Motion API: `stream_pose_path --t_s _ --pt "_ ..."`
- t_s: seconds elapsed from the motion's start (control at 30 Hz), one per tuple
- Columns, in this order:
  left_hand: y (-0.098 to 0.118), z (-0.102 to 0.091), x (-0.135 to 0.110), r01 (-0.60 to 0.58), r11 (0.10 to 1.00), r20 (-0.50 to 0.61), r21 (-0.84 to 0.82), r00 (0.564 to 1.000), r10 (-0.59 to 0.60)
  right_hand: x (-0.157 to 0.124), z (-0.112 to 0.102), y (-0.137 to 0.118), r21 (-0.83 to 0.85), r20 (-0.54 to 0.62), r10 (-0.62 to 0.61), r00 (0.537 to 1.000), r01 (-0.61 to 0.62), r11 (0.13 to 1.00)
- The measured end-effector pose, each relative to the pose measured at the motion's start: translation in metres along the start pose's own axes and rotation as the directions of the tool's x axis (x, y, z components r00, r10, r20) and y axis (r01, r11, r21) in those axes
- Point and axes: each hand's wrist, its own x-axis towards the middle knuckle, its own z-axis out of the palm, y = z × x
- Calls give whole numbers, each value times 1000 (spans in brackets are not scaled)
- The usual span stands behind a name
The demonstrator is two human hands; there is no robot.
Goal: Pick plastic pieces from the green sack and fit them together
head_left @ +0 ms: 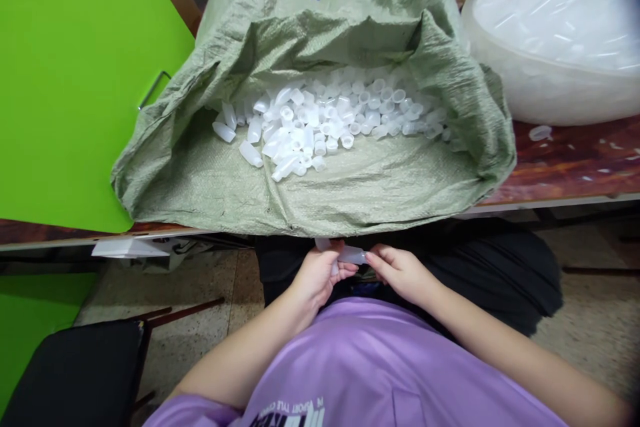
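Tube of translucent plastic point(353, 255) lies between my two hands, just below the table edge and above my lap. My left hand point(323, 275) is curled, its fingers bent around this tube and, it seems, one or two more similar pieces; how many exactly, I cannot tell. My right hand point(400, 272) is nearly closed, with thumb and forefinger pinching the tube at its right end. Whether these fingertips hide also some small part, I cannot tell.

In front of me, a woven sack point(360, 197) lies on the table point(555, 173) with its mouth open towards me, and many loose tubes point(310, 123) are heaped inside. To the right stands a large bowl point(540, 97), filled above its rim with clear plastic pieces point(560, 20). To the left is a bright green panel point(85, 80).

I judge that smooth plastic could slip from my light pinch and drop to my lap or the floor point(195, 293), because no table is under my hands. If my arm pulls the sack's low front lip, the loose tubes could roll out. A knock on the bowl could spill its high heap.
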Motion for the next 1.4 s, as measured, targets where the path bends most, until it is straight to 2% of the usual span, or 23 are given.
stream_pose_path --t_s 0.07,0.17,0.23,0.27,0.33,0.43,0.6,0.7,0.77,0.8,0.83,0.87,0.9,0.93,0.97,1.0,1.03,1.07,1.1,1.17,1.23,1.3,1.4 --pt "0 0 -1 -18 1000 3 16 1000 18 1 0 -1 3 -2 9 1000 -9 1000" --pt "0 -1 -1 -63 997 13 51 998 63 2 -6 -4 -264 -92 -214 973 183 947" --pt "-2 -1 -2 -63 995 27 82 998 61 3 -11 -6 -444 -48 -362 931 305 843" --pt "-4 -2 -2 -54 994 34 95 998 50 3 -13 -6 -463 -12 -381 925 332 822" --pt "-7 -3 -2 -49 993 39 103 998 45 6 -12 -6 -407 16 -349 937 325 853" --pt "-11 -4 -2 -99 990 14 103 995 98 11 -3 -5 -277 4 -259 966 249 928" --pt "-7 -2 5 -101 983 -40 154 993 108 18 15 -2 -205 -49 -149 988 136 969" --pt "-2 -1 11 -107 980 -3 166 994 109 20 11 3 -228 -144 -75 987 40 973" --pt "1 -1 15 -114 972 15 205 993 113 17 -2 3 -266 -203 -1 979 -55 962" --pt "1 -1 17 -117 967 6 225 993 119 14 -11 1 -286 -181 32 983 -84 954" --pt "2 -1 18 -121 964 -11 238 992 127 10 -22 -4 -303 -108 46 993 -77 950" --pt "1 -2 19 -128 962 -31 243 990 139 6 -34 -11 -306 14 37 999 -31 951" --pt "1 -2 19 -135 960 -41 246 988 150 2 -46 -22 -288 165 3 986 45 957" --pt "1 -3 19 -149 957 -35 248 986 163 -1 -58 -34 -232 297 -74 952 148 961" --pt "0 -3 18 -167 953 -3 254 985 173 -1 -69 -48 -159 367 -152 918 223 962" --pt "0 -3 16 -188 945 48 269 982 182 2 -78 -63 -105 351 -228 908 280 954" --pt "-1 -3 14 -212 932 100 293 977 191 9 -85 -78 -109 248 -281 927 314 943" --pt "-2 -3 12 -232 916 144 326 970 195 20 -90 -91 -185 107 -319 942 334 924" --pt "-2 -3 9 -245 898 179 365 965 191 35 -93 -103 -307 -41 -329 944 301 903" --pt "-2 -2 2 -233 863 222 449 964 145 70 -92 -120 -502 -203 -312 928 175 847" --pt "-1 -4 -5 -192 857 261 478 963 70 105 -85 -129 -593 -218 -301 928 119 796" --pt "2 -7 -12 -171 883 312 437 950 29 131 -75 -134 -646 -179 -292 940 112 755" --pt "9 -16 -20 -214 886 334 412 940 72 142 -67 -134 -678 -123 -305 944 144 720"
